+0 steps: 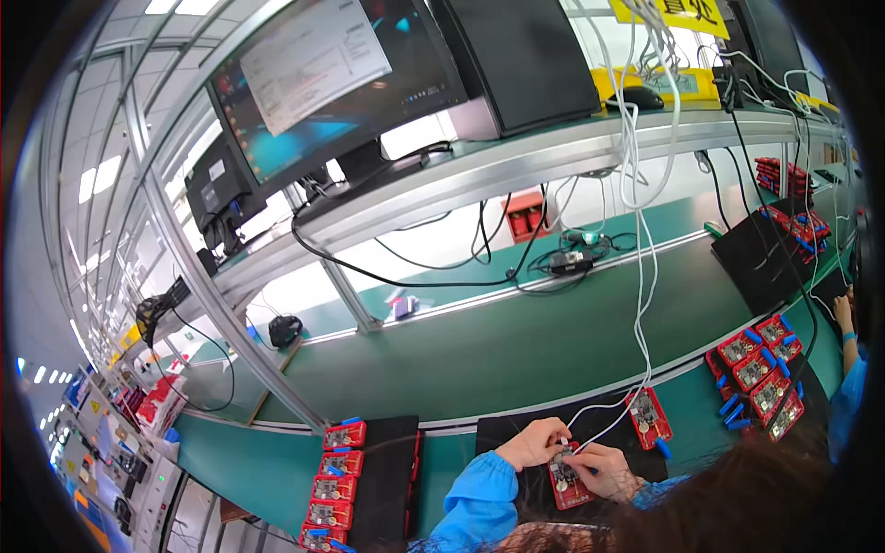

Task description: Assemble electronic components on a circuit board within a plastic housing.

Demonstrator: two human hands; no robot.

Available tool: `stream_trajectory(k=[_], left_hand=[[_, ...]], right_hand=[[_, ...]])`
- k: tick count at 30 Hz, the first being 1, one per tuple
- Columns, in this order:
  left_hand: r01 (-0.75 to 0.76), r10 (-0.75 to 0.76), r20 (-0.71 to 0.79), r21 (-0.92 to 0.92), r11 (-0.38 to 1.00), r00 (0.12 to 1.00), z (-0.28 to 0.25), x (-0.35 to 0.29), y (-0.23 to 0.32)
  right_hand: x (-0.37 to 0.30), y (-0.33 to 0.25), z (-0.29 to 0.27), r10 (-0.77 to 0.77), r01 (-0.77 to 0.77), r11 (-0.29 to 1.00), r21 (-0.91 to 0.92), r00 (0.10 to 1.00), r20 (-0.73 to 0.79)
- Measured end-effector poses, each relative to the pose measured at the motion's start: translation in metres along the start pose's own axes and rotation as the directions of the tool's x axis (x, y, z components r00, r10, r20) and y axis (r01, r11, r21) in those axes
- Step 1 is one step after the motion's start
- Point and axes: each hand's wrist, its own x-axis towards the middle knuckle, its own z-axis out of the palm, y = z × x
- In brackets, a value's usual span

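A red-cased circuit board (573, 495) lies on the black mat in front of me. My left hand (536, 444) is closed at its upper end, fingertips pinched where a thin white cable (604, 403) comes down. From the right, my right hand (604, 471) is closed over the board, its fingertips pinched at the end of a second white cable (616, 422). The fingers hide both cable ends, so whether they are plugged in cannot be seen. Just beyond my right hand, another red-cased board (649, 419) with a blue tab rests on the mat.
Red-cased boards (331, 488) form a column at the left; more (754, 371) cluster at the right. A metal-framed shelf (516, 147) carries a monitor (336, 78) and hanging cables. At the right edge is another person's hand (843, 311).
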Motion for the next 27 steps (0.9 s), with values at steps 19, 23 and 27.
stream_trajectory(k=[19,23,27], left_hand=[[0.054,-0.056,0.041,0.045,0.998,0.998,-0.004,0.007,-0.011],[-0.012,0.012,0.002,0.049,0.999,1.000,-0.003,0.005,-0.012],[0.015,-0.016,0.033,0.047,0.999,0.999,-0.004,0.006,-0.004]], right_hand=[[0.004,0.010,0.008,-0.028,0.029,1.000,0.006,0.997,-0.069],[0.001,0.015,0.013,-0.031,0.030,1.000,-0.004,0.995,-0.093],[0.000,0.019,0.014,-0.048,0.049,0.999,0.004,0.994,-0.094]])
